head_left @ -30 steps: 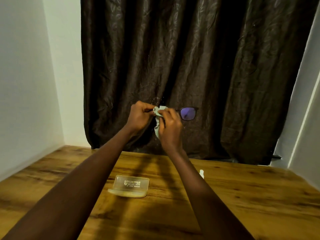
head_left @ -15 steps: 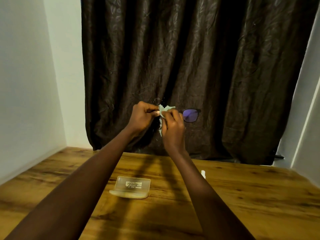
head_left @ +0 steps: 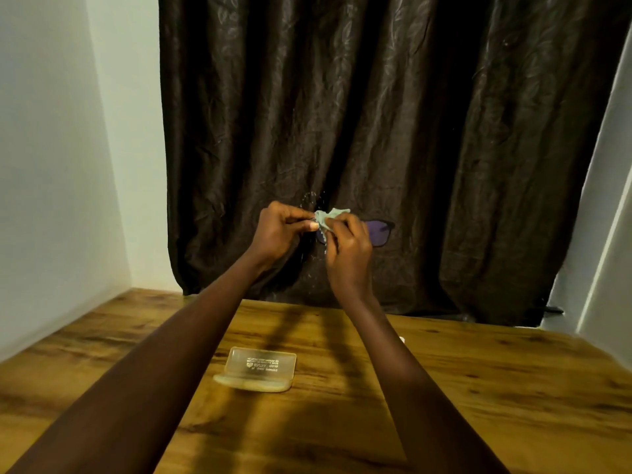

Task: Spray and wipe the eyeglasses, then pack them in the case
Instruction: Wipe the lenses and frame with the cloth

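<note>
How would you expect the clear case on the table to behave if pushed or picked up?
The case looks like thin translucent plastic, so probably stiff and light. Lying flat on the smooth wooden table, it would likely slide rather than roll or tip. It appears open, so its lid may swing when lifted.

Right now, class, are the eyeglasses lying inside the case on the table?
No: the left hand holds the eyeglasses in the air while the right hand pinches a cleaning cloth on them, above the clear case.
</note>
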